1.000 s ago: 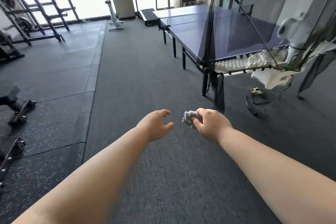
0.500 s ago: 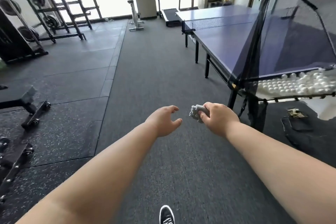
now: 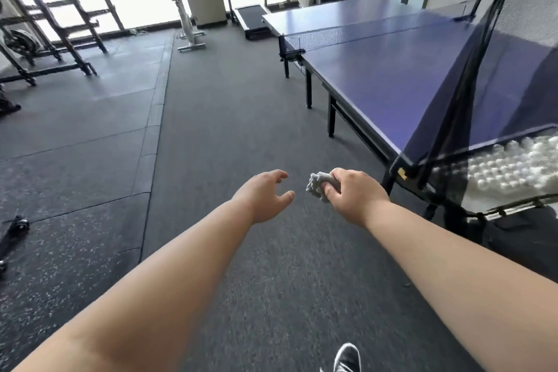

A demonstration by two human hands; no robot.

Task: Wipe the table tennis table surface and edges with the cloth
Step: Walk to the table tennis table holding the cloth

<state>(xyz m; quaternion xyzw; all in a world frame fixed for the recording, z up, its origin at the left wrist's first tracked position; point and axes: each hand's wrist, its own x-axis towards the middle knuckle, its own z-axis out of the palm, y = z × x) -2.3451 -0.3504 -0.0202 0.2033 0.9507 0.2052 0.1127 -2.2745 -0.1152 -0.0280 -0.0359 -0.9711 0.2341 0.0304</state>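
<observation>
Rack: a dark weight rack (image 3: 60, 39) is standing at the far left, in front of bright windows.
Bike: a white exercise bike (image 3: 184, 18) is standing on the grey floor (image 3: 226, 130), right of the rack.
Treadmill: a treadmill (image 3: 250, 18) is standing against the far wall, just left of the far end of the surface.
Left hand: the left hand (image 3: 262, 195) is reaching forward over the floor with its fingers loosely spread and curved, holding nothing.
Cloth: a crumpled grey cloth (image 3: 315, 187) is sticking out of the right fist, just beside the left hand's fingertips and not touching the surface.
Right hand: the right hand (image 3: 353, 196) is gripping the cloth, fingers curled round it, near the surface's closest corner.
Shoe: a dark shoe (image 3: 347, 358) is showing at the bottom edge.
Surface: the blue surface (image 3: 377, 75) is running away along the right side on black legs.
Net: a low net (image 3: 347, 36) is crossing its middle.
Mesh: black mesh (image 3: 519, 24) is rising over its near end.
Balls: white balls (image 3: 507, 166), blurred but probably table tennis balls, are lying heaped behind the mesh.
</observation>
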